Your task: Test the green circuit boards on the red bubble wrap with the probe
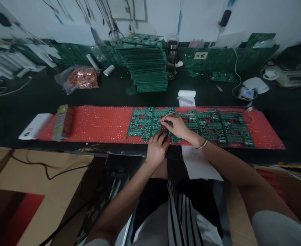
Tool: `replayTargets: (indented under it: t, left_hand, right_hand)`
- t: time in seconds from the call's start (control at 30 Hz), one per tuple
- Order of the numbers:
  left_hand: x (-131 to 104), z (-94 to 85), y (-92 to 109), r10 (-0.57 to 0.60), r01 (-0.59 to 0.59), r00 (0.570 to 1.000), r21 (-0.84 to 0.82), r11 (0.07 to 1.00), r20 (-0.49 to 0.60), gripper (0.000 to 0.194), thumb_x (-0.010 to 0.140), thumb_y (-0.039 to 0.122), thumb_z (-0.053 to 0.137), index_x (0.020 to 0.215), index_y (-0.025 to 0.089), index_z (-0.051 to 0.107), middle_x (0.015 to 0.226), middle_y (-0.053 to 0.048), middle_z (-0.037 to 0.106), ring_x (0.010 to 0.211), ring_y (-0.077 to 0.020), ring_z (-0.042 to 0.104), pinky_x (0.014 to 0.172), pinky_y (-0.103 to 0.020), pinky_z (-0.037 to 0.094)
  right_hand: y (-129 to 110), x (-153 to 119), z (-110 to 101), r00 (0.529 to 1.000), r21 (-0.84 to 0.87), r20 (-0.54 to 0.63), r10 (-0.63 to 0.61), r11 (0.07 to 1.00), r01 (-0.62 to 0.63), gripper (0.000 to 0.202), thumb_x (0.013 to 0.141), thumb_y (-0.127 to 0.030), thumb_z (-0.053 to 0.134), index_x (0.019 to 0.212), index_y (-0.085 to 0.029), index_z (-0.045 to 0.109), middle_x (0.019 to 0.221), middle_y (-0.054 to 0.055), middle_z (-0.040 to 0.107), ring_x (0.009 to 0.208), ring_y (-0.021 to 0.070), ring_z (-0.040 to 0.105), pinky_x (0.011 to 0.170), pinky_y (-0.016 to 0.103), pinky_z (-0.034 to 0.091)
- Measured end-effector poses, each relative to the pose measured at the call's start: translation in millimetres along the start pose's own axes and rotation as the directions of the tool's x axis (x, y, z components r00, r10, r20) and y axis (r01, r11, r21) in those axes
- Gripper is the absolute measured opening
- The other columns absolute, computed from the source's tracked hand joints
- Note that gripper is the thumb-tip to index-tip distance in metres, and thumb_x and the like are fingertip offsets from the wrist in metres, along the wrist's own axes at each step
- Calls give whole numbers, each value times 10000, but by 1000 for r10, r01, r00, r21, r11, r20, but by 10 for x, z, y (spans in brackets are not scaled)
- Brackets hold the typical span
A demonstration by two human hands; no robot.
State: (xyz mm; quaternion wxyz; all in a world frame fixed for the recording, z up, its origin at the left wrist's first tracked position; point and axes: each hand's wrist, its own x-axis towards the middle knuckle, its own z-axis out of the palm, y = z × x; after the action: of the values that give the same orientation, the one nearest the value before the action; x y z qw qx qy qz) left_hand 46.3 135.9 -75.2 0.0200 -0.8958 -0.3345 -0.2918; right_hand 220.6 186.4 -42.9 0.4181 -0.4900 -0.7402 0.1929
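Several green circuit board panels (140, 122) lie side by side on a red bubble-wrap sheet (101, 123). My right hand (177, 126) is over the second panel from the left, its thumb and index finger pinched on the end of a thin yellowish wire (188, 113). That wire runs right across the panels to a white connector (249, 109). Just below and left of it, my left hand (158, 145) rests on the front edge of the same panel, fingers bent; whether it grips anything there is hidden.
Behind the sheet stand a tall stack of green boards (150, 68), a bottle (172, 58) and a bag of copper-coloured parts (82, 78). A taped block (63, 122) and white box (35, 126) sit left. A small device (247, 93) is back right.
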Motion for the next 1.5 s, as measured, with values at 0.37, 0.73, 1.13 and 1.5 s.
replayTargets:
  t: [0.37, 0.73, 1.13, 1.5]
  left_hand:
    - [-78, -14, 91, -38, 35, 999, -81, 996, -38, 331, 969, 285, 555, 1273, 168, 613, 1302, -132, 640, 1227, -324, 560, 982, -505, 488]
    - [-196, -170, 522, 180, -137, 981, -420, 897, 66, 253, 981, 268, 518, 1149, 150, 665, 1177, -103, 708, 1142, -231, 635, 1003, -413, 521]
    - [-469, 111, 609, 253, -195, 951, -285, 938, 181, 463, 1009, 300, 437, 1392, 41, 461, 1471, -217, 483, 1436, -298, 382, 1124, -492, 430]
    - [-420, 141, 539, 42, -28, 999, -441, 897, 21, 283, 969, 231, 555, 1240, 188, 627, 1183, -96, 713, 1151, -230, 633, 938, -425, 545]
  right_hand:
    - [28, 89, 87, 989, -126, 95, -110, 985, 121, 84, 914, -176, 617, 911, -207, 695, 944, 47, 735, 956, 212, 662, 905, 375, 498]
    - [41, 139, 75, 966, -134, 207, -154, 974, 183, 97, 939, -190, 588, 933, -224, 679, 1011, 32, 735, 1029, 215, 645, 950, 399, 464]
    - [101, 150, 88, 987, -95, 161, -18, 995, 34, 44, 918, -213, 618, 875, -215, 610, 897, 20, 675, 855, 170, 613, 835, 320, 476]
    - [123, 122, 123, 993, -67, 120, -16, 997, 24, 63, 918, -227, 617, 856, -224, 610, 879, 7, 673, 862, 166, 611, 837, 318, 472]
